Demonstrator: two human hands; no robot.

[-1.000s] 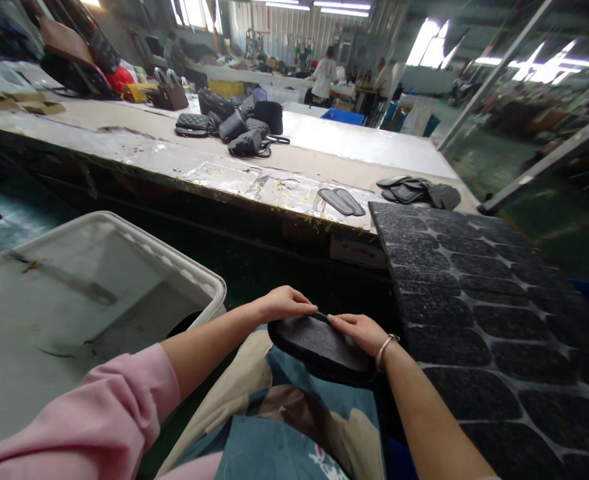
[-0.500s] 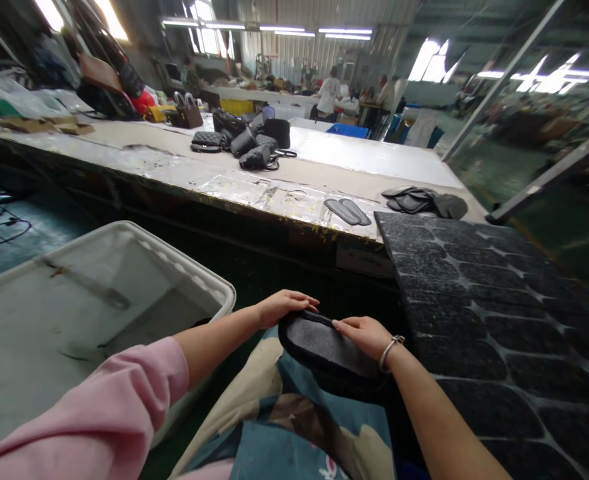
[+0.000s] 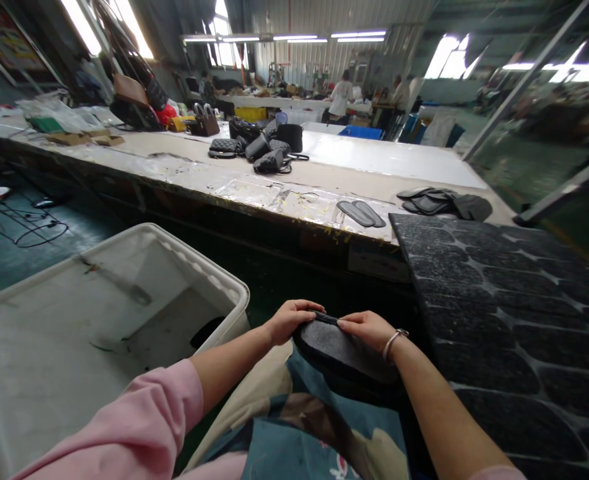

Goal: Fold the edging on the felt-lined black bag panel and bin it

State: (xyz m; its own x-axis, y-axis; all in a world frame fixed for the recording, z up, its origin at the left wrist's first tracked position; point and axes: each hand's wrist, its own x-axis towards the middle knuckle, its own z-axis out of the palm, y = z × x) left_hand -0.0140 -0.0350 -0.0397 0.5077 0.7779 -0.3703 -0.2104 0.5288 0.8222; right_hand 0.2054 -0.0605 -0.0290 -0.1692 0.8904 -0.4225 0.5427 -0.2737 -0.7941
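A black bag piece with an oval grey face and a raised dark edge [image 3: 342, 347] is held over my lap. My left hand [image 3: 294, 319] pinches its upper edge at the left end, thumb on the near side. Farther right along the same edge, my right hand [image 3: 369, 328] grips with thumb and bent fingers; a bracelet circles that wrist. The underside of the bag piece is dark and hard to make out. Two flat grey oval pieces [image 3: 360, 213] lie at the table's near edge, and a pile of dark flat pieces [image 3: 444, 202] is right of them.
To my left stands a large white bin [image 3: 74, 320] with scraps inside. On my right is a black board [image 3: 484, 320] marked with pale lines. Several black bags [image 3: 269, 143] sit on the long table [image 3: 174, 157]. A metal post [image 3: 529, 80] rises at the right; people work farther back.
My left hand has shifted its hold along the edge, closer to my right hand. The bag piece has tilted slightly. The camera view has turned a little left.
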